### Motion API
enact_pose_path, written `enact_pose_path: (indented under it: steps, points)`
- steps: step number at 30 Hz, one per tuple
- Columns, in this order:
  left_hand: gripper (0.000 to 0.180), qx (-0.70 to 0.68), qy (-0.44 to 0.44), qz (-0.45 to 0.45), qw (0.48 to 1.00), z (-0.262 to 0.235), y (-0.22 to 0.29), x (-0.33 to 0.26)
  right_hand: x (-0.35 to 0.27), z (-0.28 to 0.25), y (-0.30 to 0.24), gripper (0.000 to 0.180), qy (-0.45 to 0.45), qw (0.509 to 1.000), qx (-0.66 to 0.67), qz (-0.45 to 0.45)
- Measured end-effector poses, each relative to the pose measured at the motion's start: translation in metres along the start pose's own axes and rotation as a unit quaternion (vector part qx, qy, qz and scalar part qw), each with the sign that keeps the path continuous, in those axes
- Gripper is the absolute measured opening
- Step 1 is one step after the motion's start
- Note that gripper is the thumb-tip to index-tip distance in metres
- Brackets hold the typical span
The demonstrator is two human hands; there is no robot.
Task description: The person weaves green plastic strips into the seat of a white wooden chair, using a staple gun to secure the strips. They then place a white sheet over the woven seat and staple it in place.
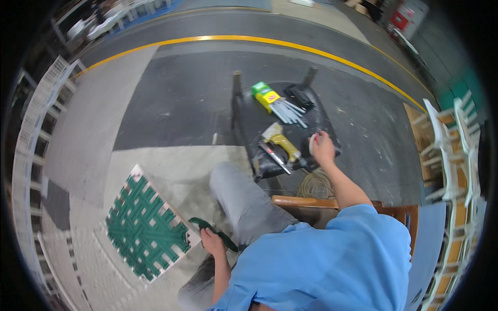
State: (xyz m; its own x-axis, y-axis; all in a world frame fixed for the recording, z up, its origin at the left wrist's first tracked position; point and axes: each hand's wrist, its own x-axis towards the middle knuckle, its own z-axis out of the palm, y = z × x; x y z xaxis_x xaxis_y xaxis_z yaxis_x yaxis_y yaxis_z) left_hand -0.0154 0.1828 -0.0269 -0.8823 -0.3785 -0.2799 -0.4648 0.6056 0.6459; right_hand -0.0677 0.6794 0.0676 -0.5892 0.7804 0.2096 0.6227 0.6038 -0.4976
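My left hand (212, 241) is closed round a loose dark green strap (228, 242), right at the corner of a white frame (171, 203). Green webbing (148, 225) is woven across that frame, which is tilted at my left side. My right hand (323, 149) reaches to the right edge of a black padded chair seat (316, 116). Its fingers grip a small white and red object (312, 141), partly hidden by them; I cannot make out its kind. Close by on the seat lie a yellow-handled staple gun (285, 145) and a slim silver tool (275, 158).
Farther back on the seat, a green and yellow box (265, 95) spills white strips (288, 112) beside a black object (299, 96). A coiled cord (315, 185) lies below the seat. White chairs (451, 150) are stacked at right; more white frames (36, 140) line the left.
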Motion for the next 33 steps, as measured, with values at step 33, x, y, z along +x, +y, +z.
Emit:
enact_pose_path:
  steps: [33]
  points:
    - [0.027,-0.665,0.490,-0.174,0.537,0.068,-0.080,0.078,-0.294,0.438,-0.357,0.063,-0.763,0.533,0.186,-0.314]
